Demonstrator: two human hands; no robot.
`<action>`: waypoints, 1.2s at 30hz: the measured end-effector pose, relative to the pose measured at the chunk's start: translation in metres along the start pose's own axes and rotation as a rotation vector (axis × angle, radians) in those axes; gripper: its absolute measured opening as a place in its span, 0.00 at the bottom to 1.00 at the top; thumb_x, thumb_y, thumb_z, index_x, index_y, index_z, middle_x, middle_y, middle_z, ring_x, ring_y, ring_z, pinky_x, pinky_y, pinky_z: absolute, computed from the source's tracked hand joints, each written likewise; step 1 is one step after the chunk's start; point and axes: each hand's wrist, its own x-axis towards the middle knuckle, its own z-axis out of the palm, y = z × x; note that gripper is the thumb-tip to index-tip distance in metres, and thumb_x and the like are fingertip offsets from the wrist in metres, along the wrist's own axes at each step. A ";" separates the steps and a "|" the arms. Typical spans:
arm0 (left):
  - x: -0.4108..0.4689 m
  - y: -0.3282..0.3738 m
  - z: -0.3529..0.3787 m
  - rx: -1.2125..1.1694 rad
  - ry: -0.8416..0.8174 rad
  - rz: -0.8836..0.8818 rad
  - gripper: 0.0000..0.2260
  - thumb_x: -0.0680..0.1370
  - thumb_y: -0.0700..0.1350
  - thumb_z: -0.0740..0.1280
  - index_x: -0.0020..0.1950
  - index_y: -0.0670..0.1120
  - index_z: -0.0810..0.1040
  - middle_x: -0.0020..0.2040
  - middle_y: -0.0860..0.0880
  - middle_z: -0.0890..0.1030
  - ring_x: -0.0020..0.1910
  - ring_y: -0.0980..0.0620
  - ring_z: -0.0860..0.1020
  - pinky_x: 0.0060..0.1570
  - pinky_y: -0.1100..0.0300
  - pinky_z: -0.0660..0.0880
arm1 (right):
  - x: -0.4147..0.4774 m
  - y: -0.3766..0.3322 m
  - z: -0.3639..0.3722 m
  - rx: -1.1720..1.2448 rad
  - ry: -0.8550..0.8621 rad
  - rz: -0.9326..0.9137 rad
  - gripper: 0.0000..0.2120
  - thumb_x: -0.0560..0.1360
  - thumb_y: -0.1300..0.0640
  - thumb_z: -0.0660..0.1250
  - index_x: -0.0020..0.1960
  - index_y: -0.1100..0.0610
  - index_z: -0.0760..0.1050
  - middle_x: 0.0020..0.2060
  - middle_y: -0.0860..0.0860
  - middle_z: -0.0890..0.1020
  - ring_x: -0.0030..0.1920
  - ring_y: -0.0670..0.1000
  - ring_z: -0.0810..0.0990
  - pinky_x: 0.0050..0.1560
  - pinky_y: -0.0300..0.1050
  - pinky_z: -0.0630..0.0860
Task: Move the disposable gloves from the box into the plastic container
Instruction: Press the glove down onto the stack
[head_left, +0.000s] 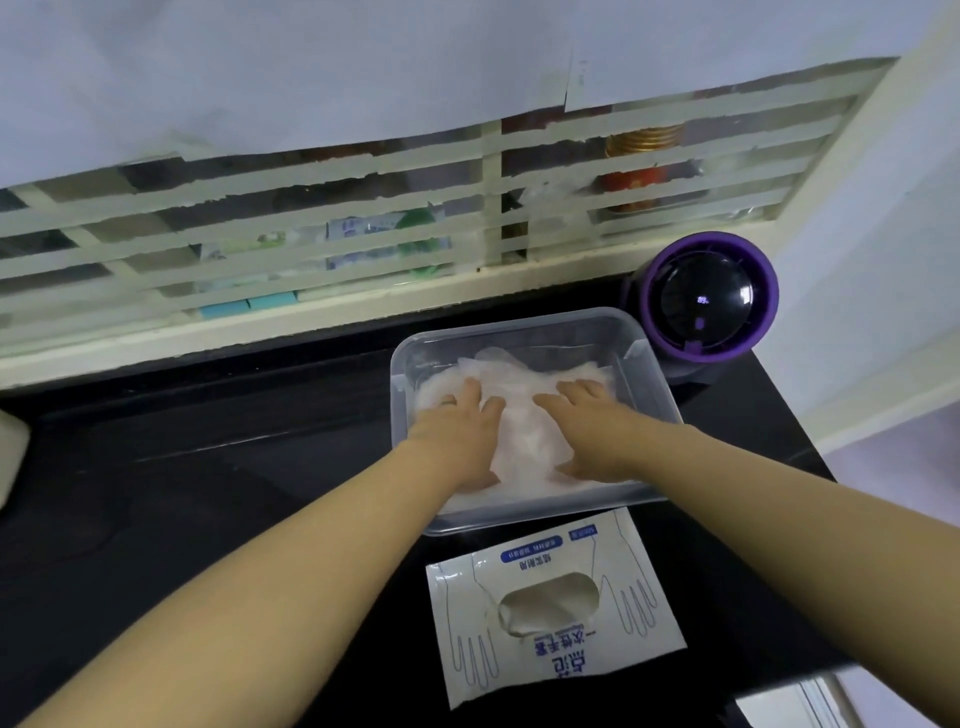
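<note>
A clear plastic container (644, 364) stands on the black counter, holding a pile of thin translucent disposable gloves (524, 415). My left hand (462, 431) lies flat on the left side of the pile, fingers spread. On the pile's right side my right hand (592, 431) presses down the same way. Just in front of the container lies the white glove box (550, 613), flat, with blue print and an oval opening on top.
A purple and black round device (706, 301) stands right behind the container's far right corner. A taped window frame (311, 312) runs along the back of the black counter (208, 467). A pale object (10, 457) sits at the far left edge.
</note>
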 end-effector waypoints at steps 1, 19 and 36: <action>0.003 -0.001 0.002 -0.030 -0.013 -0.003 0.37 0.77 0.51 0.68 0.78 0.46 0.49 0.75 0.41 0.52 0.69 0.39 0.64 0.63 0.48 0.71 | 0.001 0.000 0.002 0.015 -0.028 0.018 0.42 0.76 0.47 0.66 0.79 0.52 0.42 0.78 0.57 0.44 0.77 0.60 0.43 0.74 0.60 0.54; -0.038 -0.013 -0.048 -0.335 -0.003 0.099 0.27 0.81 0.52 0.64 0.77 0.50 0.61 0.73 0.53 0.68 0.67 0.54 0.72 0.64 0.61 0.67 | -0.043 -0.016 -0.033 0.086 0.405 -0.167 0.24 0.76 0.46 0.66 0.70 0.50 0.68 0.66 0.49 0.73 0.64 0.48 0.71 0.64 0.45 0.68; -0.116 0.012 0.068 -0.015 0.130 0.354 0.34 0.77 0.59 0.65 0.78 0.52 0.55 0.78 0.51 0.56 0.73 0.50 0.62 0.69 0.54 0.64 | -0.064 -0.044 0.067 -0.500 0.083 -0.580 0.14 0.81 0.53 0.53 0.60 0.54 0.73 0.50 0.55 0.81 0.45 0.59 0.80 0.39 0.49 0.71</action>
